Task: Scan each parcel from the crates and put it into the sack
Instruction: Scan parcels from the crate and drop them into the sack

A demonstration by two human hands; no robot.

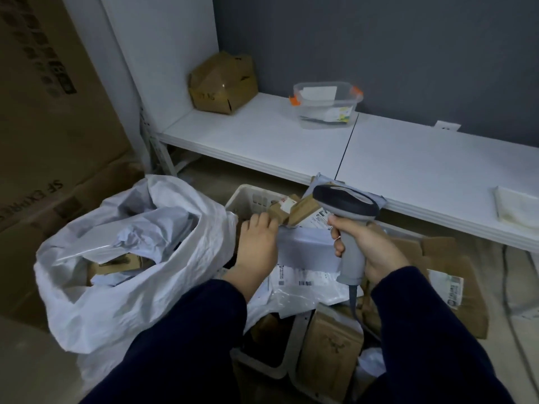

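White woven plastic makes up the one sack (131, 287), which stands slumped open on the floor at the left. Inside it I can count one brown carton (116, 263) among crumpled pale mailers; how many of those there are I cannot tell.

Two hands are at work, both in dark blue sleeves. The left hand (256, 249) reaches forward palm down just right of the sack's mouth. Its fingers are bent over the left edge of a grey mailer (303, 246) and grasp it there, with the thumb hidden underneath. The right hand (376, 252) is clenched round the grey handle of the single scanner (347, 217). The scanner's dark head is tipped forward over the mailer, and its cable hangs down from the grip.

The grey mailer is held above the crates, not in the sack. Under it lies one white mailer (303, 284) with a barcode label facing up.

I see two crates, both white. The far crate (248, 196) holds at least two brown parcels (303, 209) with labels, and the near crate (287, 345) holds one brown box (329, 351). Flattened cardboard (466, 275) lies on the floor to the right.

The low white shelf (262, 135) behind carries three things, well apart. They are one dented brown box (221, 83), one clear tub (326, 106) with two orange clips, and one folded white cloth (516, 208). Two big cartons (43, 112) are stacked at the far left.
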